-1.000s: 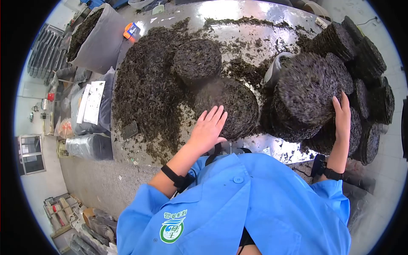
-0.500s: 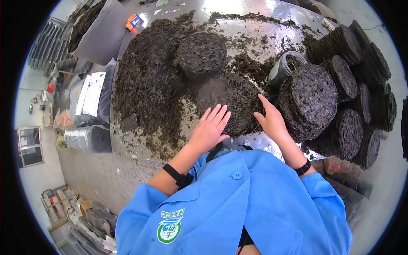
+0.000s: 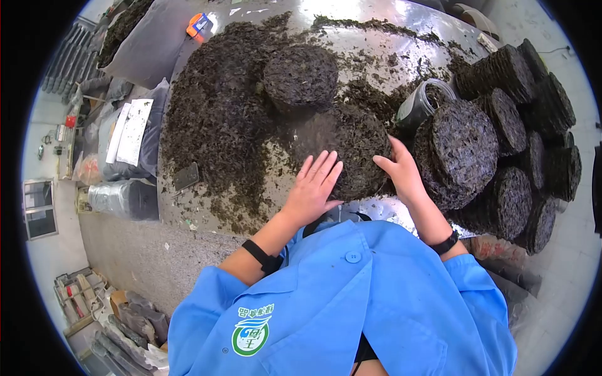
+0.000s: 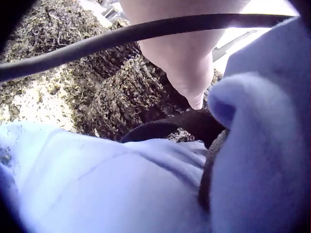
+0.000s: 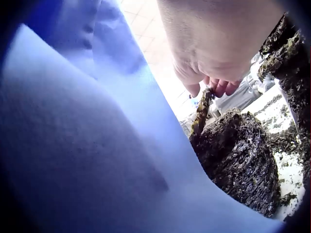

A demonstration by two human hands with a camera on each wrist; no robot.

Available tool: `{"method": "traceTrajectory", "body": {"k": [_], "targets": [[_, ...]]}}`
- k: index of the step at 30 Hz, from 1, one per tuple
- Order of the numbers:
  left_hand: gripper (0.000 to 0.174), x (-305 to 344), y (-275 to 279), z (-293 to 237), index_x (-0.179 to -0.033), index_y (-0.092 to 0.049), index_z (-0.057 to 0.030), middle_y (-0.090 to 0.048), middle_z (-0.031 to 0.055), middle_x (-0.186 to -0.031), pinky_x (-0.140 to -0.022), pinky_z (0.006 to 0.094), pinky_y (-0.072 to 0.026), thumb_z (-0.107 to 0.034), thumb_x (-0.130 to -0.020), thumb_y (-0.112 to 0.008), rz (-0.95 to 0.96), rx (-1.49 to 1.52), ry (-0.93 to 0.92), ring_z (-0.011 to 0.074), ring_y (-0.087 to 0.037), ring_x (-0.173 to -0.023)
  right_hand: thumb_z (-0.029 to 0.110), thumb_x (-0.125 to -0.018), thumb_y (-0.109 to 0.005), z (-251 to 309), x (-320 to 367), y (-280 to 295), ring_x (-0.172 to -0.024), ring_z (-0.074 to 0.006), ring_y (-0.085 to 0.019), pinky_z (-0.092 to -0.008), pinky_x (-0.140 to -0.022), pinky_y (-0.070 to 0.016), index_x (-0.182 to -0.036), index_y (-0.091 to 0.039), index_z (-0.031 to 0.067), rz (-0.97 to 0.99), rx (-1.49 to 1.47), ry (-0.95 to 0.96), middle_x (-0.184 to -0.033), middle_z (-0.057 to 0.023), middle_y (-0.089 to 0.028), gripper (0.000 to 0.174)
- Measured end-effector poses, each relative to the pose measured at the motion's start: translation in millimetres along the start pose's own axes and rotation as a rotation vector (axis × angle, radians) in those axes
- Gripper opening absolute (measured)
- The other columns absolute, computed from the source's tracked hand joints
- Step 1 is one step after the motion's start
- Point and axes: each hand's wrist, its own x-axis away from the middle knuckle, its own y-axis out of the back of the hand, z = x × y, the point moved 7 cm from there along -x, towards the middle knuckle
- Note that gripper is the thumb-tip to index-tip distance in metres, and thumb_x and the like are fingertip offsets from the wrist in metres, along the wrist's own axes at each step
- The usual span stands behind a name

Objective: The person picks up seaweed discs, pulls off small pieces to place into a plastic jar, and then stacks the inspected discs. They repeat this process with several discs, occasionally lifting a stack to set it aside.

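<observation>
A round cake of dried dark seaweed (image 3: 364,147) is in front of the person, in the middle of the head view. The left hand (image 3: 313,191) rests with straight, slightly spread fingers over its near left side. At the cake's right edge, the right hand (image 3: 402,172) pinches the rim between thumb and fingers. Seen from the right wrist, the thin edge of this seaweed cake (image 5: 200,114) rises from the hand's grip, tilted beside a thicker seaweed stack (image 5: 238,155). The left wrist view shows mostly sleeve, strap and the heel of the left hand (image 4: 182,53).
Loose seaweed (image 3: 213,119) covers the table's left side, with another round stack (image 3: 301,75) behind. Several stacks of seaweed cakes (image 3: 464,147) crowd the right, near a clear plastic roll (image 3: 419,103). An orange-and-blue tape dispenser (image 3: 197,26) lies at the back, a dark flat block (image 3: 186,177) front left.
The right hand has left the stack of cakes on the right and come to the right edge of the middle cake, now pinching it. The left hand has stayed almost still.
</observation>
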Motion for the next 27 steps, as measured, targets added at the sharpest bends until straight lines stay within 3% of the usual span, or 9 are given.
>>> {"method": "traceTrajectory", "body": {"k": [2, 4, 12, 17, 20, 23, 25, 26, 27], "targets": [[0.094, 2, 19, 7, -0.136, -0.035, -0.0026, -0.026, 0.0171, -0.147, -0.113, 0.0472, -0.0155, -0.039, -0.061, -0.079, -0.107, 0.026, 0.037, 0.032, -0.023, -0.137, 0.0, -0.082, -0.063, -17, -8, -15, -0.104, -0.0136, -0.054, -0.0285, -0.091, -0.0427, -0.128, -0.043, -0.0033, 0.226, -0.48, -0.141, -0.116, -0.0108, -0.058, 0.05], [0.104, 10, 41, 17, -0.137, -0.033, -0.0051, -0.026, 0.0188, -0.146, -0.112, 0.0503, -0.0132, -0.033, -0.051, -0.084, -0.249, -0.056, 0.045, 0.0362, -0.021, -0.137, -0.004, -0.083, -0.059, -6, -9, -9, -0.103, -0.0132, -0.055, -0.0275, -0.091, -0.0426, -0.127, -0.044, -0.004, 0.225, -0.634, -0.088, -0.116, -0.0073, -0.058, 0.047], [0.095, 29, 104, 35, -0.136, -0.034, -0.0084, -0.027, 0.0196, -0.145, -0.109, 0.0498, -0.0236, -0.006, -0.05, -0.076, -0.524, -0.195, 0.072, 0.0383, -0.027, -0.134, -0.002, -0.082, -0.061, 19, -7, 4, -0.104, -0.0114, -0.054, -0.0265, -0.092, -0.0415, -0.126, -0.045, -0.0026, 0.219, -0.701, -0.014, -0.117, -0.005, -0.058, 0.046], [0.068, 19, 112, 15, -0.129, -0.046, -0.0097, -0.04, 0.0152, -0.139, -0.107, 0.0488, -0.028, 0.006, -0.064, -0.059, -0.598, -0.2, 0.0, 0.035, -0.035, -0.131, -0.002, -0.082, -0.061, 25, -1, 5, -0.106, -0.0121, -0.053, -0.0274, -0.093, -0.0409, -0.127, -0.044, -0.0033, 0.228, -0.7, -0.026, -0.118, -0.0056, -0.057, 0.048], [0.068, 14, 113, 9, -0.128, -0.048, -0.0098, -0.041, 0.0139, -0.138, -0.107, 0.0482, -0.0287, 0.01, -0.064, -0.056, -0.595, -0.199, -0.047, 0.0331, -0.036, -0.131, -0.002, -0.082, -0.061, 33, 3, 6, -0.107, -0.0121, -0.053, -0.0273, -0.094, -0.0407, -0.127, -0.044, -0.0041, 0.246, -0.703, -0.025, -0.119, -0.0058, -0.057, 0.048], [0.048, 7, 120, 1, -0.117, -0.059, -0.0107, -0.05, 0.0091, -0.132, -0.105, 0.0468, -0.0311, 0.004, -0.072, -0.055, -0.556, -0.157, -0.029, 0.0304, -0.04, -0.128, -0.001, -0.082, -0.062, 31, 3, 5, -0.106, -0.012, -0.053, -0.0275, -0.094, -0.0403, -0.127, -0.045, -0.0026, 0.264, -0.734, -0.034, -0.118, -0.0073, -0.057, 0.048], [0.031, 2, 113, 2, -0.106, -0.067, -0.0115, -0.057, 0.0053, -0.123, -0.102, 0.0455, -0.0351, -0.007, -0.078, -0.054, -0.517, -0.206, -0.011, 0.0286, -0.046, -0.122, 0.003, -0.079, -0.065, 32, -4, 14, -0.102, -0.0187, -0.056, -0.0308, -0.091, -0.0426, -0.125, -0.049, 0.0018, 0.065, -0.093, 0.135, -0.116, -0.0093, -0.059, 0.049], [0.031, 1, 107, 5, -0.106, -0.067, -0.0115, -0.057, 0.0053, -0.123, -0.102, 0.0455, -0.0351, -0.007, -0.078, -0.054, -0.517, -0.206, -0.013, 0.0286, -0.046, -0.122, 0.003, -0.079, -0.065, 35, -2, 17, -0.102, -0.0187, -0.056, -0.0308, -0.091, -0.0426, -0.125, -0.049, 0.0018, 0.063, -0.093, 0.135, -0.116, -0.0093, -0.059, 0.049], [0.032, -1, 100, 7, -0.106, -0.067, -0.0115, -0.058, 0.0055, -0.122, -0.101, 0.0455, -0.0363, -0.007, -0.077, -0.055, -0.509, -0.213, -0.032, 0.0282, -0.047, -0.12, 0.006, -0.077, -0.067, 75, 7, 23, -0.099, -0.0231, -0.057, -0.0334, -0.089, -0.0442, -0.121, -0.052, 0.0043, -0.057, 0.264, 0.397, -0.112, -0.0102, -0.06, 0.047]]}}
